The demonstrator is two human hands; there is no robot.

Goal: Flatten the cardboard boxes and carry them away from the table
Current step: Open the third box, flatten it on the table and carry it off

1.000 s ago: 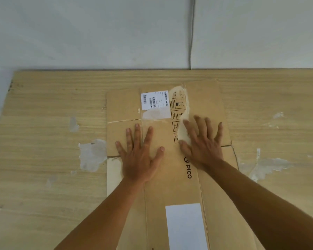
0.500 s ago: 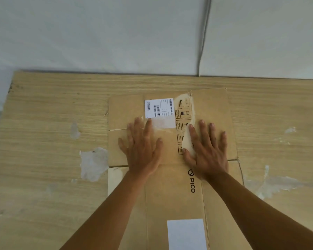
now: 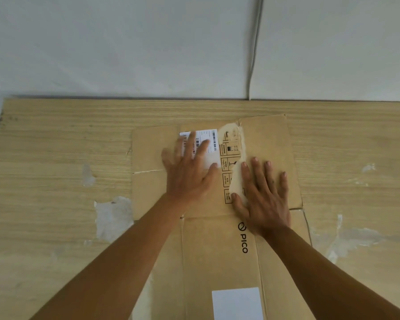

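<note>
A flattened brown cardboard box [image 3: 219,241] with black "PICO" print lies on the wooden table [image 3: 56,158], reaching from the near edge toward the wall. My left hand [image 3: 189,167] lies palm down on its far flap, fingers spread over the white shipping label [image 3: 214,140]. My right hand [image 3: 263,195] presses flat beside it, next to a torn pale strip and printed handling symbols. Neither hand grips anything. A second white label [image 3: 237,303] sits near the bottom edge.
A white wall [image 3: 148,42] rises behind the table, with a grey cable [image 3: 254,54] running down it. The tabletop shows worn pale patches [image 3: 113,215] left of the box and others at the right [image 3: 356,239]. The table's left edge is visible.
My left hand has slid forward along the flap onto the shipping label. My right hand has stayed close to the same spot on the box. The view has tilted up slightly.
</note>
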